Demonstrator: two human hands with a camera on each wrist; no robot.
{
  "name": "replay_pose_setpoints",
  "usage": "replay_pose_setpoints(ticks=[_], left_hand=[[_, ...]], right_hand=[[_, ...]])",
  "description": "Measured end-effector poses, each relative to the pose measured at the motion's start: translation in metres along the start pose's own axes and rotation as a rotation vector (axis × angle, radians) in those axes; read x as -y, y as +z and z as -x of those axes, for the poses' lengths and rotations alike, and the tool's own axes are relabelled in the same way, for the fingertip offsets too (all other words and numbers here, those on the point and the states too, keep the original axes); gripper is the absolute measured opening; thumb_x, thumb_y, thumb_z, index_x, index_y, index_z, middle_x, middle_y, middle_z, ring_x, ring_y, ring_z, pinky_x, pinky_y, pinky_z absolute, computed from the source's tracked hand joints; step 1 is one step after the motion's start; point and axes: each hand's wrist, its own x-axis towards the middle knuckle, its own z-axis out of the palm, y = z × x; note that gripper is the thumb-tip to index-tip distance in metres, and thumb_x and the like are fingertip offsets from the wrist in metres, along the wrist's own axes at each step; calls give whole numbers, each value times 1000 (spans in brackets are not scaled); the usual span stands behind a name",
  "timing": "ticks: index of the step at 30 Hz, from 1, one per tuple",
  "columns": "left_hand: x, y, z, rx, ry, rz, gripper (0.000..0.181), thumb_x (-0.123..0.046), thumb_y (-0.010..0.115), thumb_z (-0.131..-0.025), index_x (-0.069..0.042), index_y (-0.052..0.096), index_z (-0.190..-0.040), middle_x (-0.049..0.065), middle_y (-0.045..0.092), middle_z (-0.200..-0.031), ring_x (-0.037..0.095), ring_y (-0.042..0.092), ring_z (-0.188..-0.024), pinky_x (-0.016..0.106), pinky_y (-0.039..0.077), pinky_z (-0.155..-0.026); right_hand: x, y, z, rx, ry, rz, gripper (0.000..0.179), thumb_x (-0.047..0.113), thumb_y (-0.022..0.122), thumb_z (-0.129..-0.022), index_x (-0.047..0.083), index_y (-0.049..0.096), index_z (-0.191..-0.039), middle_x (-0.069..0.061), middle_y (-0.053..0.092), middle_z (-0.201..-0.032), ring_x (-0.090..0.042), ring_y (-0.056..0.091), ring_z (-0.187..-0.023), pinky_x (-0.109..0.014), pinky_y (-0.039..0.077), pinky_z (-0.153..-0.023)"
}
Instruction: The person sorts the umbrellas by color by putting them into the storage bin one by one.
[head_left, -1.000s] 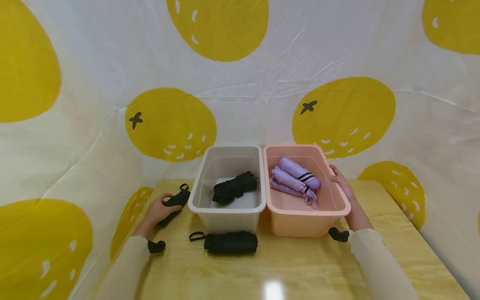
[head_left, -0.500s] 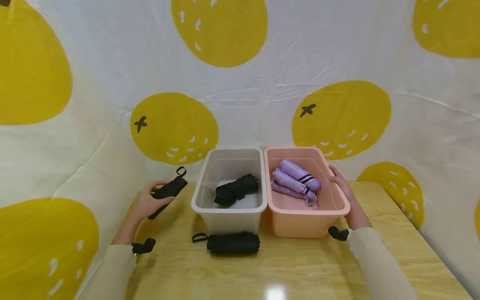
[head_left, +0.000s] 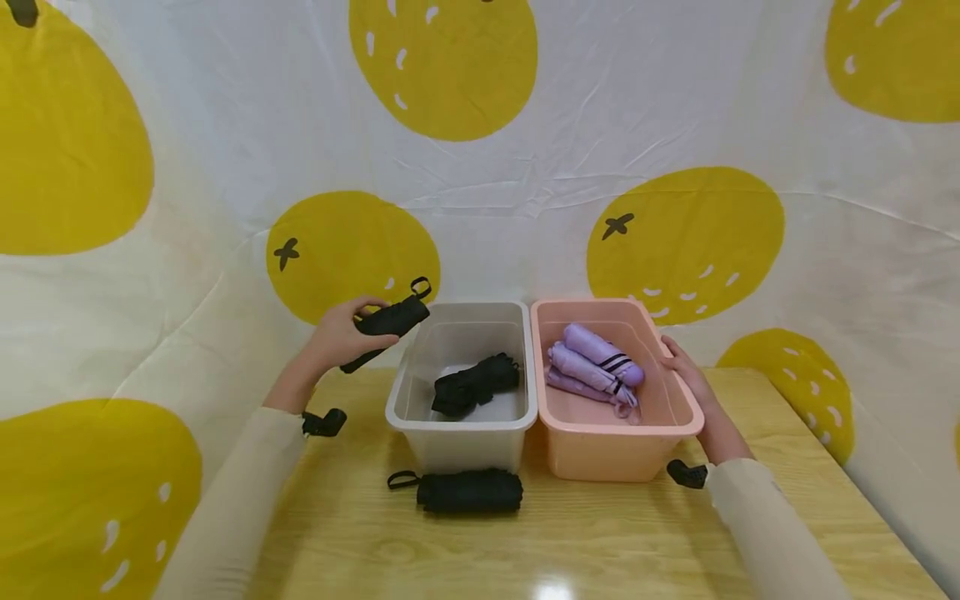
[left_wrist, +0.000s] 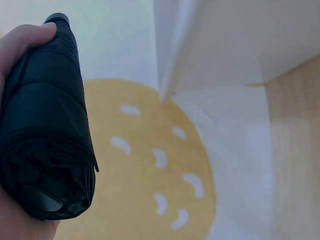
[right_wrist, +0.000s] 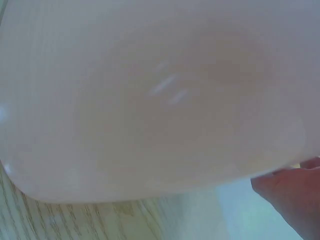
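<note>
My left hand [head_left: 343,335] grips a folded black umbrella [head_left: 393,318], held up in the air at the left side of the grey bin [head_left: 465,427]. Its wrist loop sticks up at the far end, and the left wrist view shows the rolled end of the umbrella [left_wrist: 47,125] close up. At the right rim of the pink bin [head_left: 600,431], my right hand [head_left: 692,375] grips the edge, partly hidden by the bin wall. One black umbrella [head_left: 476,387] lies inside the grey bin. Several lilac umbrellas [head_left: 592,362] lie together in the pink one.
Another black umbrella [head_left: 470,492] with a loop lies on the wooden table [head_left: 420,558] in front of the grey bin. The two bins stand side by side against a white cloth backdrop [head_left: 487,233] printed with yellow fruit.
My left hand has lifted the black umbrella off the table at the left, then moved it up and right toward the grey bin. My right hand stays at the pink bin's rim.
</note>
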Motion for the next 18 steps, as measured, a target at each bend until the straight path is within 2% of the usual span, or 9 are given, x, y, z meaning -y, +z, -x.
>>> replay_pose_setpoints(ticks=[3, 5, 7, 10, 13, 18], left_hand=[[-10, 6, -22, 29, 20, -26, 72, -60, 80, -68, -24, 59, -127, 15, 58, -120, 31, 57, -95, 42, 51, -74], [-14, 11, -35, 58, 26, -34, 72, -59, 80, -69, -23, 59, -127, 14, 59, -118, 30, 57, -94, 41, 51, -73], [-18, 17, -46, 95, 34, -33, 71, -56, 80, -71, -21, 58, -129, 16, 59, -118, 31, 58, -96, 41, 51, -75], [-25, 26, -61, 141, 36, -31, 69, -52, 80, -73, -19, 57, -130, 17, 60, -118, 31, 57, -99, 42, 50, -79], [-32, 35, -72, 162, 38, -57, 67, -55, 79, -73, -21, 58, -127, 14, 61, -117, 30, 56, -101, 43, 48, -82], [-42, 55, -87, 219, 48, -68, 67, -59, 78, -72, -21, 59, -124, 10, 59, -121, 28, 54, -105, 43, 47, -87]], right_hand=[[10, 14, 10, -47, 74, 37, 55, 5, 23, -104, 15, 5, -155, -8, 25, -148, 0, 52, -104, -22, 37, -98], [11, 16, 12, -57, 102, 78, 57, 7, 21, -104, 12, -4, -155, -15, 7, -155, 1, 50, -105, -22, 35, -100], [9, 13, 11, -53, 103, 112, 58, 8, 21, -104, 8, -8, -154, -20, -2, -156, 1, 48, -107, -21, 35, -100], [5, 8, 8, -56, 81, 150, 59, 9, 24, -104, 6, -7, -154, -24, -1, -154, 1, 49, -107, -20, 37, -97], [2, 4, 5, -51, 64, 150, 60, 9, 26, -103, 6, -5, -154, -23, 4, -153, -1, 50, -108, -21, 38, -96], [3, 4, 3, -55, 98, 122, 59, 11, 23, -105, 12, -8, -155, -19, -2, -158, -6, 43, -118, -25, 31, -105]])
